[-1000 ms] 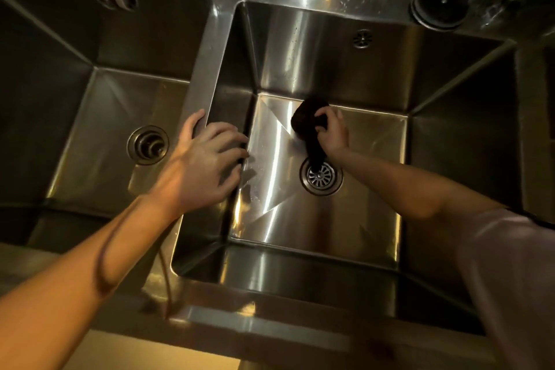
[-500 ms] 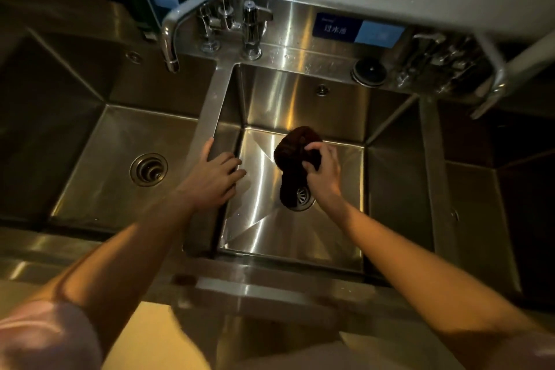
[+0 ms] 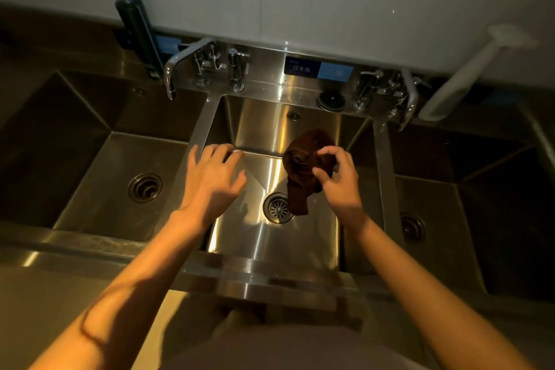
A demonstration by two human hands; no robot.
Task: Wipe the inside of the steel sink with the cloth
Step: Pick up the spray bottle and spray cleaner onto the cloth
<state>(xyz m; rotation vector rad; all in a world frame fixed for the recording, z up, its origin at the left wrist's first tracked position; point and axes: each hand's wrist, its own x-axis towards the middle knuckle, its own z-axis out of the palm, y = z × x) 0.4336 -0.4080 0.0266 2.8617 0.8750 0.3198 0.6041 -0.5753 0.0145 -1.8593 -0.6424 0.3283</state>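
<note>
A person stands over a row of three steel basins set in a steel worktop (image 3: 90,252), with both bare forearms reaching out over the middle sink (image 3: 300,237). The right hand (image 3: 339,180) holds a dark brown cloth (image 3: 303,165) above the middle basin, fingers and thumb curled round its bunched upper part, while a loose tail of the cloth hangs down over the right edge of the drain (image 3: 277,208). Whether the tail touches the sink floor cannot be told. The left hand (image 3: 211,177) is spread, fingers straight and slightly apart, holding nothing, over the left side of the middle sink near the divider between it and the left basin (image 3: 99,186). The left basin has its own round drain (image 3: 144,188), and the right basin (image 3: 435,228) lies in shadow. A curved tap (image 3: 180,61) rises at the back between the left and middle basins, and a second tap (image 3: 410,96) stands at the back right. A blue label (image 3: 318,70) sits on the back ledge above the middle sink.
</note>
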